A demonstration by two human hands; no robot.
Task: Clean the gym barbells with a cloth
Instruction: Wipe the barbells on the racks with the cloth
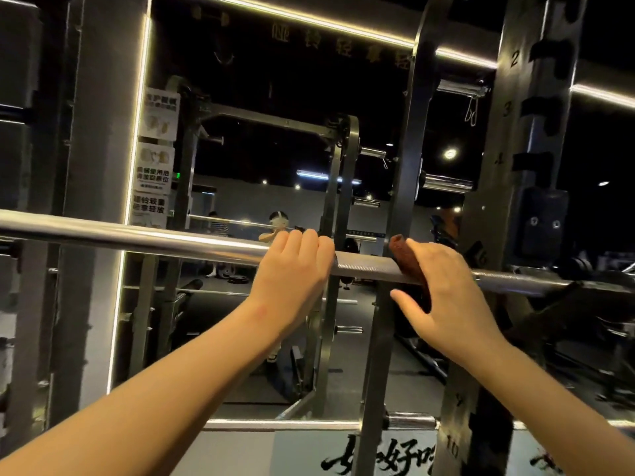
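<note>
The barbell [137, 237] lies level across the rack at chest height, one long round steel shaft. It is polished smooth and shiny on the left stretch and finely knurled and duller between the two hands. A single cloth [407, 259], dark reddish-brown and rough like towelling, is folded into a thick strip and draped over the knurled part, its rounded end sticking up behind the bar. The right hand [450, 293] holds that cloth against the bar, fingers curved over the top of it and the thumb spread out to the left below the shaft. The left hand [292, 269] sits just beside it, apart from the cloth, with its fingers curled over the bare metal in an overhand grip. On the right stands a square grey steel rack upright [515, 166], stamped with numbers down its face. Behind the bar is a big wall mirror [275, 149] edged with a glowing light strip [137, 132], and three paper notices [156, 163] are stuck one above another along its left side.
</note>
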